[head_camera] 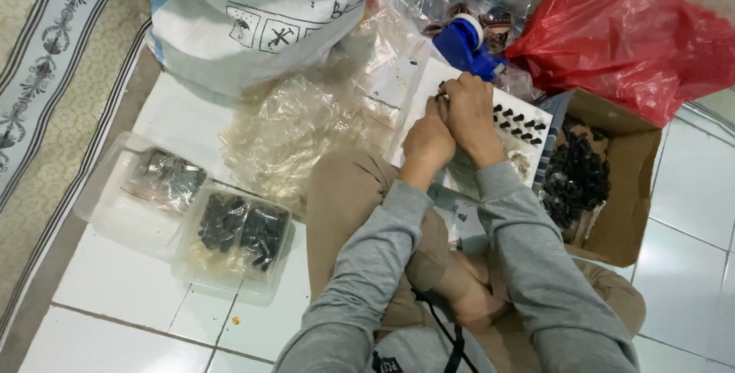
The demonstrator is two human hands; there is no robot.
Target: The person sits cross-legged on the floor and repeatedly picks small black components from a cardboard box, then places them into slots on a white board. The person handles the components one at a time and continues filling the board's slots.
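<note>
Both hands, L [427, 142] & R [468, 112], grip closed on sm. black part [442, 97] over white board [528, 151]

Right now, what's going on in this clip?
A person in a grey sweater sits cross-legged on a tiled floor, both hands together over a white board. The left hand and right hand pinch something small at its edge; what it is cannot be made out. Rows of small black pieces sit on the board. A cardboard box of more black pieces stands to the right.

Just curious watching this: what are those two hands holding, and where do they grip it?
Both the left hand and right hand pinch something tiny at their fingertips; what it is cannot be told.
</note>
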